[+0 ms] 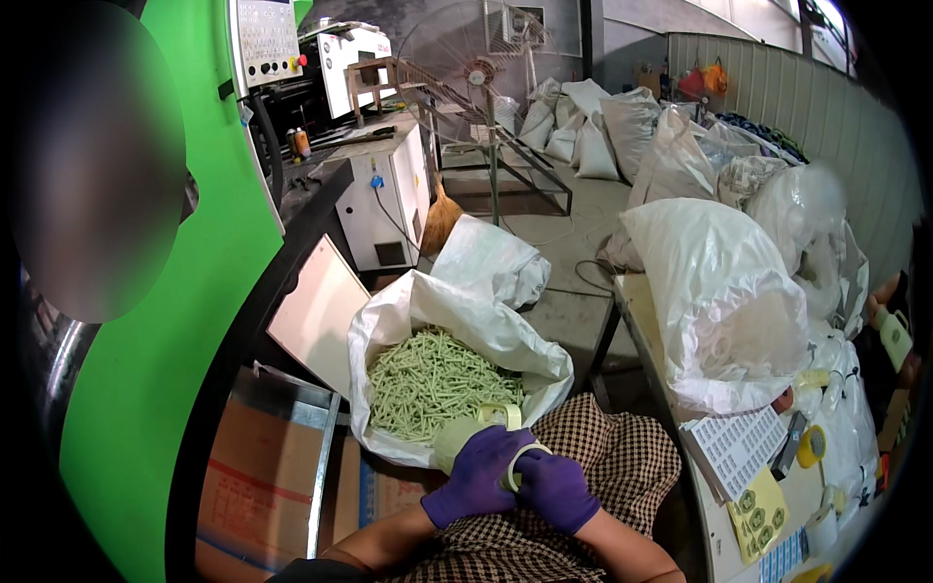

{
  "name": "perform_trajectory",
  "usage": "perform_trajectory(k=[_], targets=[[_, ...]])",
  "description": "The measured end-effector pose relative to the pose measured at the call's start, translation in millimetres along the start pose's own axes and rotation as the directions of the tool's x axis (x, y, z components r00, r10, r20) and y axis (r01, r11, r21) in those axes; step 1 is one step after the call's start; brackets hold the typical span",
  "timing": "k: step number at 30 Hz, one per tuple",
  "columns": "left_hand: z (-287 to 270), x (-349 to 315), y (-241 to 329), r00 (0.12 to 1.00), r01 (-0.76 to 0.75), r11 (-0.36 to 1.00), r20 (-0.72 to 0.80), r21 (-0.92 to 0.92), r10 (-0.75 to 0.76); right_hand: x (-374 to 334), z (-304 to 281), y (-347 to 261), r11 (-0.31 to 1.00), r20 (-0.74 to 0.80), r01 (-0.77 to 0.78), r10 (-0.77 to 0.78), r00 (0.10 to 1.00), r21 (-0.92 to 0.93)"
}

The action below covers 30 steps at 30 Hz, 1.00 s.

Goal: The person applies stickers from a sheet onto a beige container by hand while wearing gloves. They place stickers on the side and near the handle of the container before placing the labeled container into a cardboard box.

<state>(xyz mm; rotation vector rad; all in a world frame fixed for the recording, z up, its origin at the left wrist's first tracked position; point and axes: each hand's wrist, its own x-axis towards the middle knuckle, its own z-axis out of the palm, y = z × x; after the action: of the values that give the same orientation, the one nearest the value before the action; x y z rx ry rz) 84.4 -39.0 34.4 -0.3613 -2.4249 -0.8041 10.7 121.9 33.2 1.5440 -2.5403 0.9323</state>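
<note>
My left hand (480, 476), in a purple glove, is closed around a pale green plastic jug (459, 439) with a looped handle. It is in front of my lap, at the near edge of an open white sack (559, 363). Pale green short plastic sticks (437, 384) fill the sack. My right hand (558, 488), also gloved in purple, is closed on a pale ring-shaped plastic part (516, 464) beside the jug. Whether the ring is joined to the jug cannot be made out. My fingers hide much of both pieces.
At right, a table (637, 301) carries a large white bag (724, 282), a label sheet (734, 447) and yellow stickers (758, 513). A co-worker's hand (880, 291) is at a similar jug (894, 338). A green machine (146, 408) stands left; cardboard boxes (258, 486) lie below. Behind are a fan (481, 73) and sacks.
</note>
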Motion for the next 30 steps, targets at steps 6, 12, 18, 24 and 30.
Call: perform_trajectory(k=[6,12,18,24,30], targets=[[10,-10,-6,0.996,-0.022,0.998,-0.086,0.057,0.027,-4,8,-3,0.989,0.029,-0.012,0.016,0.999,-0.145],[15,-18,-5,0.995,0.077,0.997,-0.069,0.026,-0.075,-1,13,15,0.993,0.003,0.1,-0.1,0.995,0.063],[18,-1,-4,0.977,-0.024,1.0,0.21,-0.004,0.024,-40,3,-1,0.98,-0.036,-0.024,0.032,0.999,0.199],[5,0,17,0.97,-0.136,0.978,0.223,0.155,0.1,-79,2,9,0.874,-0.306,0.21,-0.075,0.949,0.438],[48,-34,32,0.717,-0.666,0.739,0.358,0.097,0.599,-261,-99,38,0.907,-0.65,-0.411,0.263,0.713,-0.085]])
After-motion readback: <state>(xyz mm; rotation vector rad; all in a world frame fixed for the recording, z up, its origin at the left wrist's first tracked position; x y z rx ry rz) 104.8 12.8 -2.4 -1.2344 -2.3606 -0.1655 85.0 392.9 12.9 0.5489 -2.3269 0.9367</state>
